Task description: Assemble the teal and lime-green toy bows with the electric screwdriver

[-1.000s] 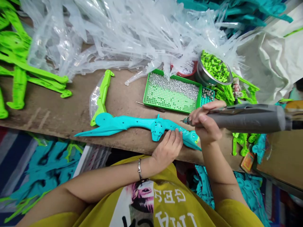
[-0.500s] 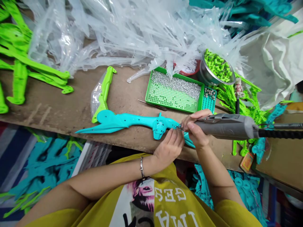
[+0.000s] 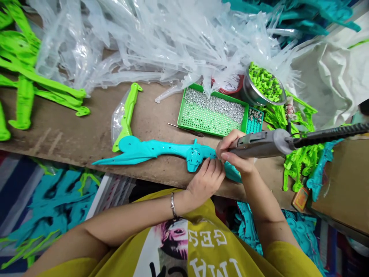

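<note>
A long turquoise plastic toy part (image 3: 161, 149) lies along the near edge of the brown workbench (image 3: 72, 130). My left hand (image 3: 206, 181) presses on its right section beside the raised hub, fingers closed against the plastic. My right hand (image 3: 235, 152) is wrapped round a grey electric screwdriver (image 3: 261, 143), whose tip is hidden behind my fingers at the turquoise part. The tool's black cable (image 3: 331, 132) runs off to the right.
A green tray of small screws (image 3: 211, 111) sits just behind the hands, with a steel bowl of green pieces (image 3: 263, 87) to its right. Clear plastic parts (image 3: 161, 42) pile at the back; green parts (image 3: 25, 88) lie left; one green piece (image 3: 127, 115) rests mid-bench.
The screwdriver has tipped up at the rear and slid left, so its tip moved leftward along the turquoise part. My left hand stayed in place on the part.
</note>
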`<action>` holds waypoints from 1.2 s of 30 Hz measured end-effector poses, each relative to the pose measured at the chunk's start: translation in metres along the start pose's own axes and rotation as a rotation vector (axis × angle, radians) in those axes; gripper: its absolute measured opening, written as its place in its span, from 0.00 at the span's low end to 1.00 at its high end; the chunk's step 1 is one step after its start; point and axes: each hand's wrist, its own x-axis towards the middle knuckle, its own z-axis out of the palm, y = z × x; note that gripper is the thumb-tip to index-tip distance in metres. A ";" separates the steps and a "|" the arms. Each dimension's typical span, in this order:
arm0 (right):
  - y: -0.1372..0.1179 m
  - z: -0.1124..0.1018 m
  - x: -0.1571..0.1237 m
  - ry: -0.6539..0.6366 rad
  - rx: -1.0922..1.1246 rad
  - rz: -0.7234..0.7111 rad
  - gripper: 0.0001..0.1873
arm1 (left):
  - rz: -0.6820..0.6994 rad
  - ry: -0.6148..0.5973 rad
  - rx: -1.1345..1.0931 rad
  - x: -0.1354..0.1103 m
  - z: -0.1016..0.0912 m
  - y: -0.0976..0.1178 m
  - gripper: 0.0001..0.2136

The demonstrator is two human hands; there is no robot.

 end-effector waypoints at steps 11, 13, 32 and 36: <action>0.015 -0.009 0.049 0.486 -0.074 -0.279 0.16 | -0.021 0.048 -0.048 -0.015 0.015 -0.002 0.21; 0.021 -0.010 0.050 0.474 -0.086 -0.262 0.17 | -0.021 0.053 -0.067 -0.015 0.017 -0.003 0.21; -0.016 0.011 0.032 0.395 -0.041 -0.338 0.12 | -0.038 0.113 -0.176 -0.011 0.015 -0.005 0.19; -0.019 0.020 0.005 0.222 -0.016 -0.248 0.10 | -0.040 0.112 -0.205 -0.013 0.017 -0.005 0.19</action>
